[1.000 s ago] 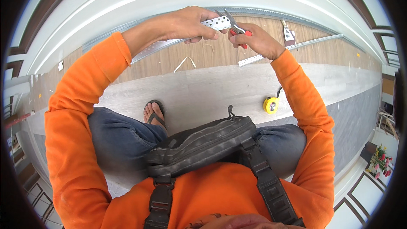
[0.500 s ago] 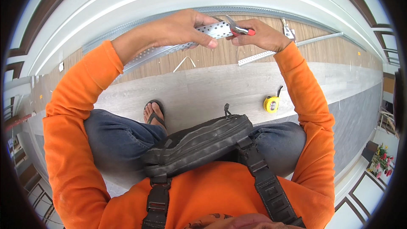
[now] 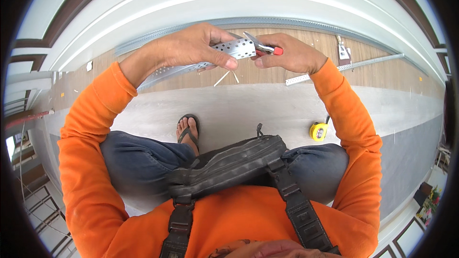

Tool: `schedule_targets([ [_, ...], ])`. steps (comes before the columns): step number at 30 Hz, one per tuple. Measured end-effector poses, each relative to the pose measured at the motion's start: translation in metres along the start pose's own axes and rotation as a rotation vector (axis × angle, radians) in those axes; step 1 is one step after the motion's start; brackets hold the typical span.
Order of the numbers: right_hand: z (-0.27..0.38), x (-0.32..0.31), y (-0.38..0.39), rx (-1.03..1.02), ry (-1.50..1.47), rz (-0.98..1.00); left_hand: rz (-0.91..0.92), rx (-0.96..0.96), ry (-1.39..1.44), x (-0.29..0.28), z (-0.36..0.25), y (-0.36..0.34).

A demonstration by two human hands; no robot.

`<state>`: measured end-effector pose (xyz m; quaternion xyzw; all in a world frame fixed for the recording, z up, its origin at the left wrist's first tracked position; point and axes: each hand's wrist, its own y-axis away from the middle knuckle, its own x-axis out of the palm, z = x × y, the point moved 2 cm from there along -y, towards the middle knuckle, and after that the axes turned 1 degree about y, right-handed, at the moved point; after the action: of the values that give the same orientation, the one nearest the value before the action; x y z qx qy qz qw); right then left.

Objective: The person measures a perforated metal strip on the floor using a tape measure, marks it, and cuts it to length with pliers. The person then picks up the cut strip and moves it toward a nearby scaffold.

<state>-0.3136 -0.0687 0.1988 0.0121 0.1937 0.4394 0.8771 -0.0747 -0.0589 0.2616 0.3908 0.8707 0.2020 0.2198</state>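
My left hand (image 3: 193, 48) is closed round a perforated silver metal profile (image 3: 243, 48), its thumb lying along the near face. The profile slants down to the left, passing under my left wrist. Tin snips (image 3: 266, 48) with red on the handles sit in my closed right hand (image 3: 299, 55). Their blades are at the right end of the profile; whether they bite into the metal I cannot tell. My right palm and fingers hide most of the handles.
Long metal profiles (image 3: 296, 24) lie along the white wall. Another perforated strip (image 3: 346, 66) lies on the wood-look floor, near a small packet (image 3: 342, 50). A bent thin white strip (image 3: 225, 77) and a yellow tape measure (image 3: 318, 132) are nearer to me. My sandalled foot (image 3: 188, 129) stands at left.
The view has shifted, so the floor items appear farther right and lower. Both hands keep their hold on the profile and the snips, with the blades still at the profile's end.
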Motion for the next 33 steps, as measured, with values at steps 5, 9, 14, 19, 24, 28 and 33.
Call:
schedule_targets([
  [5,0.013,0.003,-0.005,-0.054,0.035,0.024,-0.03,0.014,0.007,-0.001,-0.005,0.014],
  [9,0.021,0.003,-0.003,-0.08,0.05,0.022,-0.004,-0.017,0.022,-0.002,-0.006,0.018],
  [14,0.015,0.006,-0.013,0.052,0.23,-0.042,0.033,0.017,0.063,-0.004,-0.001,0.019],
  [19,0.012,0.01,-0.016,-0.008,0.299,-0.201,-0.138,0.036,-0.061,-0.007,0.006,0.018],
  [24,0.007,0.004,-0.014,0.138,0.405,-0.609,-0.51,0.18,-0.477,-0.013,0.021,0.008],
  [28,0.004,-0.002,-0.011,0.131,0.111,-0.596,-0.608,0.193,-0.791,-0.019,0.01,0.001],
  [33,0.013,0.009,-0.015,0.177,-0.368,-0.457,-0.654,0.248,-0.822,-0.026,0.014,-0.016],
])
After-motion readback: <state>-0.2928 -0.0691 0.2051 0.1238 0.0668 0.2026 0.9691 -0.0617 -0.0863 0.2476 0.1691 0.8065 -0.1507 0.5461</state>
